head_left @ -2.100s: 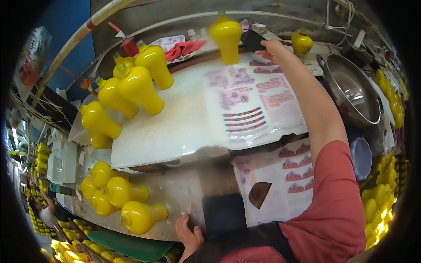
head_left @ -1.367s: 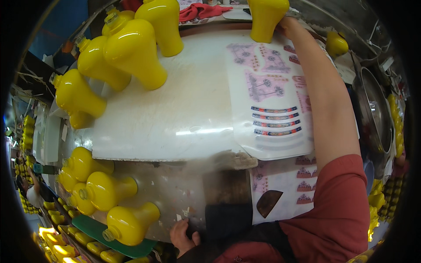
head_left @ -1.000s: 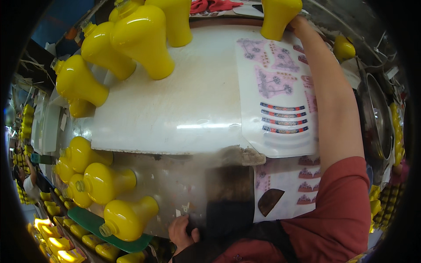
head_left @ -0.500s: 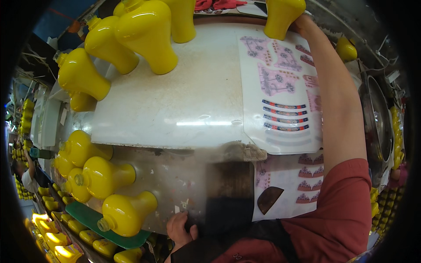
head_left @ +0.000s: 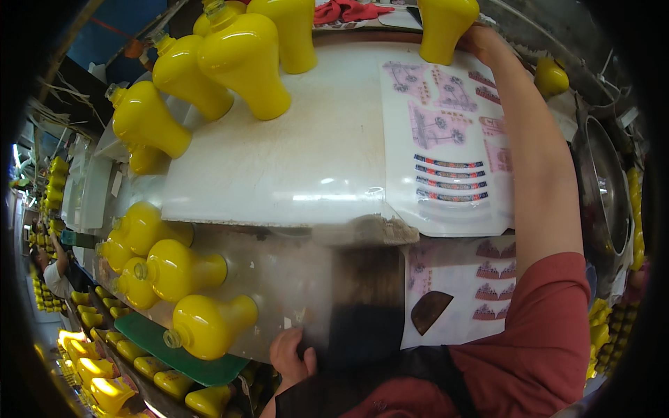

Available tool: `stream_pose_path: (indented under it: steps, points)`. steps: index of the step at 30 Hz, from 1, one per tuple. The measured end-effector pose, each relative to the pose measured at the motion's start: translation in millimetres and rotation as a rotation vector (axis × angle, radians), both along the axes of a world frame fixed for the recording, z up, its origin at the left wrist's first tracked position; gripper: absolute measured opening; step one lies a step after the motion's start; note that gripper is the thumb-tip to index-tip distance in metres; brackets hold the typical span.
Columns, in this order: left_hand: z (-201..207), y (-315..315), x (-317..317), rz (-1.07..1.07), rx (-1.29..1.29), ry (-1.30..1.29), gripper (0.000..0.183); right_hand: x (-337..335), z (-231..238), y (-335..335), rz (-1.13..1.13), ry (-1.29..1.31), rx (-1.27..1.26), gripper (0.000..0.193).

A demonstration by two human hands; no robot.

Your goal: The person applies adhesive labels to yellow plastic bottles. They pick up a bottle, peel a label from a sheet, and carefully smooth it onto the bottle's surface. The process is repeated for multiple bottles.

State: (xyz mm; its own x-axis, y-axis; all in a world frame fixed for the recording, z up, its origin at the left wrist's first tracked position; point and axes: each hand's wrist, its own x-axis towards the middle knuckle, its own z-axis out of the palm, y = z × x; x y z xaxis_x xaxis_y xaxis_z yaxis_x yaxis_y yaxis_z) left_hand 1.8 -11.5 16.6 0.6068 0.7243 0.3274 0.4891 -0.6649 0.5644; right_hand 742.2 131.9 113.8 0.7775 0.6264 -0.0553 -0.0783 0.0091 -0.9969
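Bottle (head_left: 446, 31), glossy yellow and vase-shaped, stands at a smooth white surface's (head_left: 313, 153) far edge beside the worker's right hand (head_left: 477, 40), whose grip cannot be told. The left hand (head_left: 291, 354) appears empty, loosely curled. Work seems early: visible side plain, pink floral decals (head_left: 440, 125) on their white sheet (head_left: 401, 202).

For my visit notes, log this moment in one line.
left hand: at bench edge | right hand: beside yellow bottle, partly hidden | brown wedge: on lower decal sheet

Yellow bottles (head_left: 446, 31) glossy, smooth; red cloth (head_left: 352, 10) matt; basin (head_left: 601, 184) probably metal.
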Motion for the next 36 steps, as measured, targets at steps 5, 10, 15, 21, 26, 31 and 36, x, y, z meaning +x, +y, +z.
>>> stream_pose_path:
  steps: [5, 10, 15, 21, 26, 31, 36]
  points:
    - [0, 1, 1, -0.008, 0.051, 0.009, 0.032, 28, -8, 1, -0.145, -0.208, -0.076, 0.025]
    - [3, 1, 4, -0.014, 0.057, 0.089, 0.025, 3, 27, -47, -0.134, -0.259, -0.134, 0.031]
    - [2, 1, 8, -0.021, 0.049, 0.083, 0.015, -65, 66, -94, -0.286, -0.37, -0.107, 0.022]
    - [2, 3, 11, -0.044, 0.092, 0.054, 0.013, -175, 111, -145, -0.212, -0.542, 0.16, 0.013]
    - [0, 4, 11, -0.061, 0.141, -0.018, 0.012, -291, 99, -199, 0.353, -0.823, -0.334, 0.017]
    - [-4, 8, 5, -0.099, 0.111, -0.105, 0.015, -391, 24, -244, 0.786, -1.101, -0.452, 0.019]
    - [-13, 10, -2, -0.079, 0.011, -0.211, 0.018, -431, -7, -283, 0.715, -1.15, -0.638, 0.035]
